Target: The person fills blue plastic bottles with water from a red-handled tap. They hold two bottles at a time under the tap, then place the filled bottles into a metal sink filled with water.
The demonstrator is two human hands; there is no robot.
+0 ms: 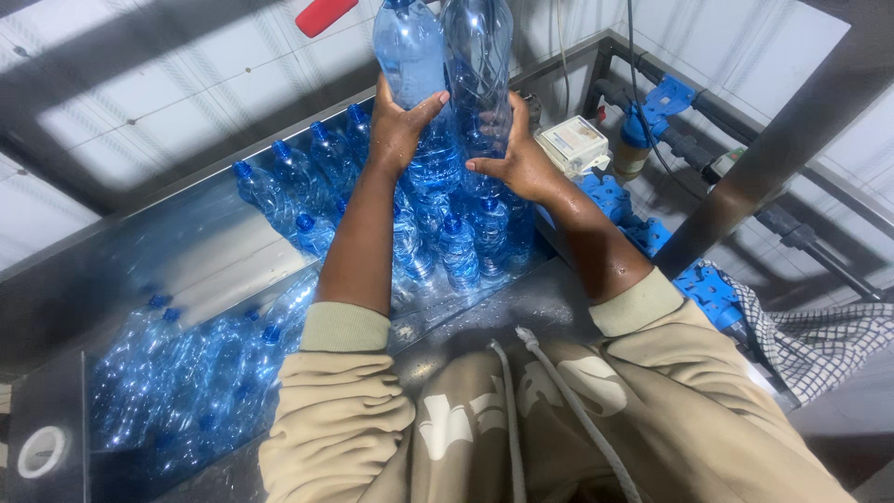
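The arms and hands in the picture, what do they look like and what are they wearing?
Both forearms are bare and a bit wet. The left hand and right hand wear no gloves or rings that I can see. The beige sleeves are pushed up, with ribbed cuffs. The beige top has pale shapes on the front and two whitish drawstrings.

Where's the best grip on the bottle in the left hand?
Likely low on the body, from the side, as the left hand wraps the blue bottle now: it stands upright, round and smooth, with a second bottle close on its right.
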